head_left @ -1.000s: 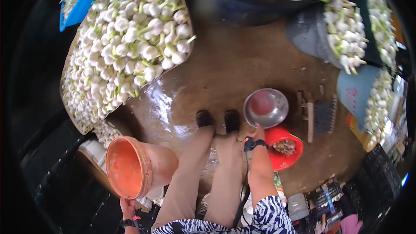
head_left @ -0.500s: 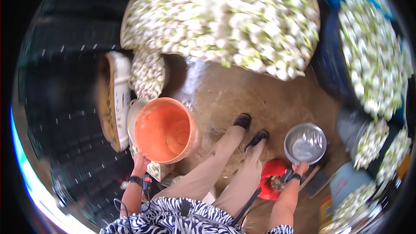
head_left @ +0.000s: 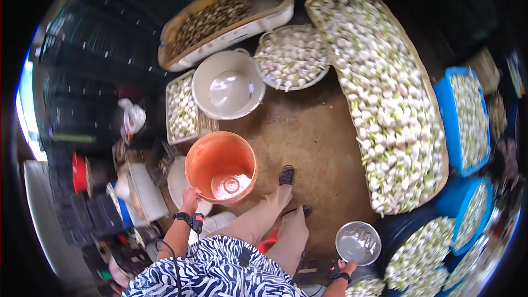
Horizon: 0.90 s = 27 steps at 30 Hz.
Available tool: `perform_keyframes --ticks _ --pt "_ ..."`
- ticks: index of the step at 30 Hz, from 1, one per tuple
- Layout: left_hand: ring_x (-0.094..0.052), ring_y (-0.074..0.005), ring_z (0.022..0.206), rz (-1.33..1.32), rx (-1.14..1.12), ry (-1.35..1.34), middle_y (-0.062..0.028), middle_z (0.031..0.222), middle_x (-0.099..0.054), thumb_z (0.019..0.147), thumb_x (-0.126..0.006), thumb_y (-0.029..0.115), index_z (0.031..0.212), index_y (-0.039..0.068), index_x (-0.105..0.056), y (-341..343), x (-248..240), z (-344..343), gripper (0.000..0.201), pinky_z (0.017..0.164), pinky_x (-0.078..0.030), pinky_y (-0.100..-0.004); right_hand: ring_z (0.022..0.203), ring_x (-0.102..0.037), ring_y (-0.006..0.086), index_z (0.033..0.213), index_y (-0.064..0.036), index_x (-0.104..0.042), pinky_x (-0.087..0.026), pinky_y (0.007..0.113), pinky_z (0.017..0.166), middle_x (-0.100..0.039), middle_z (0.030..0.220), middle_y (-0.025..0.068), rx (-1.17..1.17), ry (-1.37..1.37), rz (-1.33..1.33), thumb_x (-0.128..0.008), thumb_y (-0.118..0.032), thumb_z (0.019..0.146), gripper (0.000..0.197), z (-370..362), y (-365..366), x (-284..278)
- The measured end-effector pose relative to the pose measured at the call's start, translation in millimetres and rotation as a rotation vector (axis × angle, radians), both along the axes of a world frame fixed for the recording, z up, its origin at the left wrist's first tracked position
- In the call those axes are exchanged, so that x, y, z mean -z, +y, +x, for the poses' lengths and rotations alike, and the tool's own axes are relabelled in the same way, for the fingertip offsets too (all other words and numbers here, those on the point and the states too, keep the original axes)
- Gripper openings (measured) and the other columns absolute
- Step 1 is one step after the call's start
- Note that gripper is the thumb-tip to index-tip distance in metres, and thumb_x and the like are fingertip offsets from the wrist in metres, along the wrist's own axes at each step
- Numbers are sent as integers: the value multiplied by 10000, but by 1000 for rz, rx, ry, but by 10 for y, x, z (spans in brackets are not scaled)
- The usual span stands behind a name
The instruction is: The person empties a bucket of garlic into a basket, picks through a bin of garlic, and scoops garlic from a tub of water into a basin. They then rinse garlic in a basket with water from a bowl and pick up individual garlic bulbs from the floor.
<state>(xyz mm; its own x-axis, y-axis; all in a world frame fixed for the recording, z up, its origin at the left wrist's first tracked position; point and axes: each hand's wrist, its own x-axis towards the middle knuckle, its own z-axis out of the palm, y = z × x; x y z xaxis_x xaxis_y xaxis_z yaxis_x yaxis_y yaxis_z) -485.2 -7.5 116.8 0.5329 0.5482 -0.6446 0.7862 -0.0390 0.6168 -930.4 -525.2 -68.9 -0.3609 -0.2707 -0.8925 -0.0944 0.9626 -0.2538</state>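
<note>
On the person's left, an orange bucket (head_left: 221, 157) shows its wide, round mouth and smooth inner wall, with a bright patch near the bottom. The left hand (head_left: 191, 199) grips its near rim, so the bucket lies just beyond those fingers. On the right, a round, silvery bowl (head_left: 355, 254) sits beyond the right hand (head_left: 347, 267), whose fingers are closed on its near edge.
</note>
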Motion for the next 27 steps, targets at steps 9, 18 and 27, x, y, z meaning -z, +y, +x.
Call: perform_keyframes --ticks 9,18,27 --pt "-526 -248 693 -281 -756 -85 -126 802 -544 710 -498 48 878 -12 -518 762 1088 -610 179 601 -446 -385 613 -515 201 907 -11 -483 -532 423 640 -547 778 103 -476 -293 4 -439 -59 725 194 2856 -695 -678" --pt "-546 -254 677 -604 -1134 -162 -125 816 -563 743 -507 58 899 23 -529 369 2020 -285 161 580 -473 -342 890 -566 314 1017 65 -433 -486 471 809 -541 1004 187 -882 -394 25 -459 6 722 302 5721 -427 -819" --pt "-543 -165 607 -733 -1166 -210 -89 715 -572 809 -526 236 817 30 -546 987 2599 -927 207 535 -442 -271 765 -603 307 995 42 -461 -530 436 660 -577 924 174 -1243 -367 282 -479 -29 742 264 7440 36 51"
